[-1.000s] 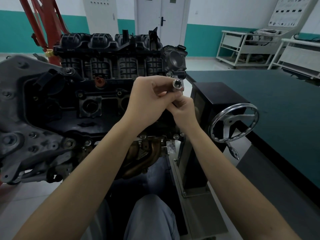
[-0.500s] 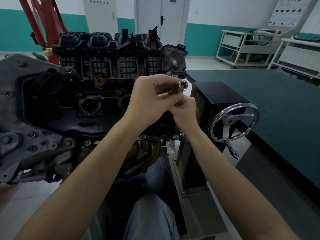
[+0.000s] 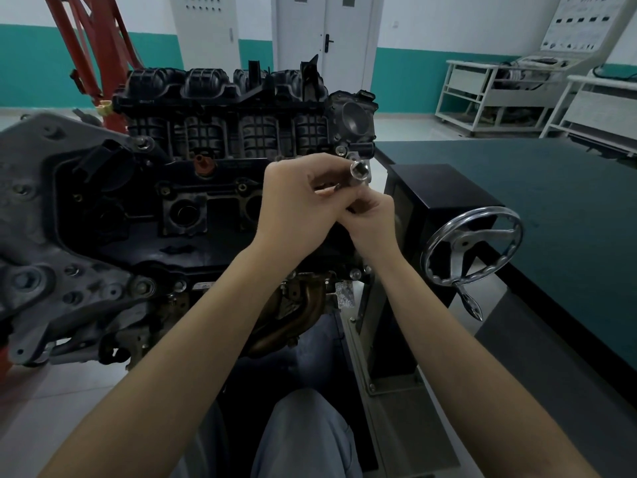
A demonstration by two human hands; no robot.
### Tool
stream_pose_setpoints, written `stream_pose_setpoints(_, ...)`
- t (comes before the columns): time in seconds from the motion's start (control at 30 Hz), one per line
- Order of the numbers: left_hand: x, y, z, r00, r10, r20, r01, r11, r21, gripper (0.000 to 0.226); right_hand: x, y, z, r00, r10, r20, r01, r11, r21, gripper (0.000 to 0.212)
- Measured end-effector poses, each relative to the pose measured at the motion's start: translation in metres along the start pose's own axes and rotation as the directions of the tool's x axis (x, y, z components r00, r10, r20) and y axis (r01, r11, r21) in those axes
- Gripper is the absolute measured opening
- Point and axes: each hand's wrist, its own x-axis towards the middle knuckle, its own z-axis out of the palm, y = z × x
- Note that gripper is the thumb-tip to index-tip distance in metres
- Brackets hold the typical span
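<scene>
Left hand, right hand both grip one shiny steel socket; one black engine behind, one chrome handwheel beside.

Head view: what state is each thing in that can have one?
Shiny silver metal socket tool: held by both hands, open end toward the camera.
Left hand: grips the socket tool.
Right hand: pinches it from below.
Chrome spoked handwheel: untouched.
White double door: shut.
</scene>
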Motion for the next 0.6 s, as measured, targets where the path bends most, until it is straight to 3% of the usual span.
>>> stream_pose_setpoints(0.17, 0.0027, -0.0007, -0.0024, 0.994, -0.017, 0.107, 0.03, 0.992, -0.126, 0.031, 0.0002, -0.0008, -0.0031, 0.999, 0.007, 0.046, -0.006, 1.0, -0.016, 0.027)
stream_pose_setpoints(0.37, 0.0023, 0.0005, -0.0006, 1.0, -0.001, 0.018, 0.0, 1.0, 0.027, 0.026, -0.0008, -0.002, -0.0018, 1.0, 0.002, -0.02, -0.002, 1.0, -0.016, 0.029)
stream_pose_setpoints(0.47, 0.0027, -0.0002, -0.0032, 1.0, -0.011, 0.015, 0.011, 0.998, -0.059, 0.032, 0.0004, 0.0009, -0.0025, 0.999, 0.019, 0.047, -0.017, 0.999, -0.041, 0.025)
stream_pose_setpoints(0.6, 0.0026, 0.0001, -0.0045, 0.997, 0.013, 0.078, -0.008, 0.998, -0.058, 0.03, 0.0011, -0.0004, -0.0022, 1.0, 0.022, -0.01, -0.022, 1.0, -0.009, 0.022)
